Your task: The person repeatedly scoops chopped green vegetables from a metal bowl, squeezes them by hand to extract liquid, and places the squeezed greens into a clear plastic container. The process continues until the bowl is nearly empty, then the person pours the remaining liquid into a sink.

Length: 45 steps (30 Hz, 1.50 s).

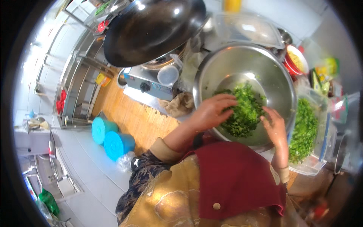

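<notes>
A heap of chopped leafy greens (pixel 244 113) lies in a large steel bowl (pixel 278 89) in front of me. My left hand (pixel 215 109) reaches in over the near-left rim, its fingers spread and bent against the left side of the heap. On the opposite side, my right hand (pixel 275 126) has its fingertips at the edge of the greens, fingers slightly curled and apart. Neither hand is closed around a bunch. To the right of the bowl stands a clear plastic tub (pixel 321 149) with more chopped greens (pixel 303 128) in it.
A big dark wok (pixel 151 32) rises at the upper left, above a stove (pixel 145 85). A crumpled brown cloth (pixel 179 104) lies left of the bowl. Beyond the bowl are a clear lidded container (pixel 247 30) and a red bowl (pixel 296 58). Blue buckets (pixel 119 146) stand on the floor.
</notes>
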{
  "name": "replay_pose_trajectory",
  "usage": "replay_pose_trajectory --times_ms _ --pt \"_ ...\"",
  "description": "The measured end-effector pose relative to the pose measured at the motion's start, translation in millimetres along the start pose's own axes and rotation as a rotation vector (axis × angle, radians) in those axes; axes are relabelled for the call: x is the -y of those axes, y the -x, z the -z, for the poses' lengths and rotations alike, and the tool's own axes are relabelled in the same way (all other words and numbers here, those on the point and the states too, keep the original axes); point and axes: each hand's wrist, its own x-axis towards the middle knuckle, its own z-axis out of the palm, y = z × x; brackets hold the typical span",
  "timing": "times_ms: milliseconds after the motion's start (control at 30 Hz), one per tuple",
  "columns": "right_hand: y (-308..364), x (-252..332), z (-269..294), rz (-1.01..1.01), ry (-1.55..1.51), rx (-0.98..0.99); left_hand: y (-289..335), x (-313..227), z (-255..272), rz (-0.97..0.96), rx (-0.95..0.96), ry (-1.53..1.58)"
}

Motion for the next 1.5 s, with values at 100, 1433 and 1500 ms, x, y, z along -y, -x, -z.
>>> replay_pose_trajectory --times_ms 100,1433,1500 --pt "3.9 -8.3 -6.8 0.124 0.179 -0.056 37.7 9.2 40.3 0.217 -0.248 -0.071" --pt "-7.6 -10.8 -22.8 -0.059 0.187 -0.006 134.4 241.2 -26.1 0.449 -0.328 -0.467" --pt "-6.0 -13.2 -25.4 -0.071 0.213 0.043 139.2 249.4 -27.2 0.474 -0.379 -0.390"
